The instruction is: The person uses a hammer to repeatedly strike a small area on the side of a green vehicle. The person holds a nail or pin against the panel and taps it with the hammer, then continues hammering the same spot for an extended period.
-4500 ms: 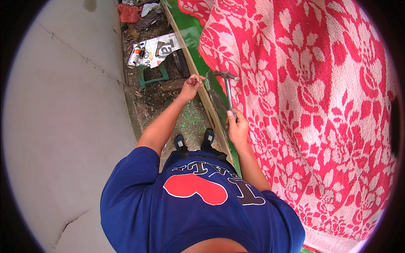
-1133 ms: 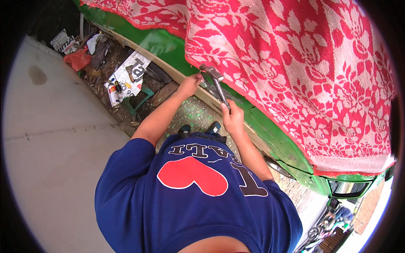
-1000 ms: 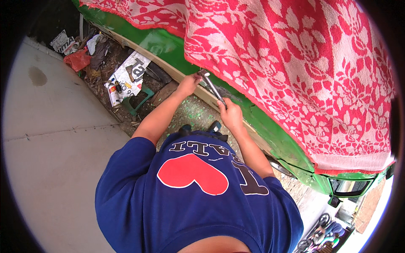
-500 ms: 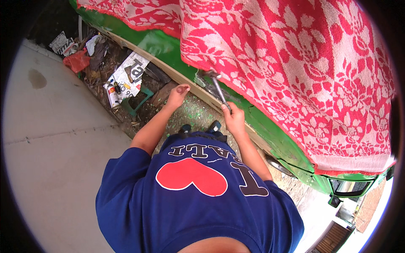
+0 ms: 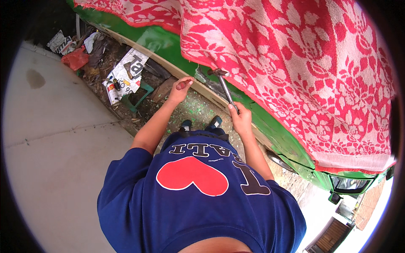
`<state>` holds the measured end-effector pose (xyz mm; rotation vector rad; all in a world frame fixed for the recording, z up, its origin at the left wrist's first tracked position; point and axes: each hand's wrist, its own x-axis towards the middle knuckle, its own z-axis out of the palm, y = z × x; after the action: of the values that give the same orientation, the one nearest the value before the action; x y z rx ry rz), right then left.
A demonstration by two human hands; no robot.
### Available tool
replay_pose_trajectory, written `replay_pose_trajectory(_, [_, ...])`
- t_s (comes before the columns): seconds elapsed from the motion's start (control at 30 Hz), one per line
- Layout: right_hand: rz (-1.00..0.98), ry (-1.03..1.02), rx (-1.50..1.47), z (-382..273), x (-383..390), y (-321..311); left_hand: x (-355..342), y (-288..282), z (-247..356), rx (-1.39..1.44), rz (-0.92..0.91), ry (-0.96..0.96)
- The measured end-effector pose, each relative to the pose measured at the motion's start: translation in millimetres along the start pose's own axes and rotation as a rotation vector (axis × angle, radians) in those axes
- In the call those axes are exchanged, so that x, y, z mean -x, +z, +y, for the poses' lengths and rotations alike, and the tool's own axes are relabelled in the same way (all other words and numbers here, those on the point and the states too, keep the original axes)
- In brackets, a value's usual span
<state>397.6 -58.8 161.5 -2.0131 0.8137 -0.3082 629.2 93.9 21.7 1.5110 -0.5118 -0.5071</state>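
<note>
Head view looks straight down on someone in a blue shirt (image 5: pixel 198 202) standing at the side of a green car (image 5: pixel 270 126) that's draped with a red and white floral blanket (image 5: pixel 295 63). Right hand (image 5: pixel 241 120) has its fingers wrapped tight around the handle of a hammer (image 5: pixel 224 86), and the metal head sits up against the green body panel right under the blanket's edge. Left hand (image 5: pixel 180 87) is off to the side, near the car's lower edge but not touching the hammer; the fingers are curled loosely and I can't tell if anything small is pinched in them. Dark shoes (image 5: pixel 200 124) show between the arms, on ground speckled with green flakes. Further left there's a messy strip of dirt with a crumpled printed sheet (image 5: pixel 126 74), a small green stool (image 5: pixel 137 95) and a red rag (image 5: pixel 76 59), then the pale concrete pavement (image 5: pixel 55 139).
</note>
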Motion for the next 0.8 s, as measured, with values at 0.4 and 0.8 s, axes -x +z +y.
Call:
replay_pose_trajectory(0.4, [-0.016, -0.009, 0.044, -13.6, 10.4, -5.0, 4.6, 4.5, 9.3, -0.156, 0.000, 0.041])
replay_pose_trajectory(0.8, [-0.036, -0.212, 0.053, -39.2, 5.5, 8.8, -14.9, 14.3, 47.9, -0.453, 0.015, 0.021])
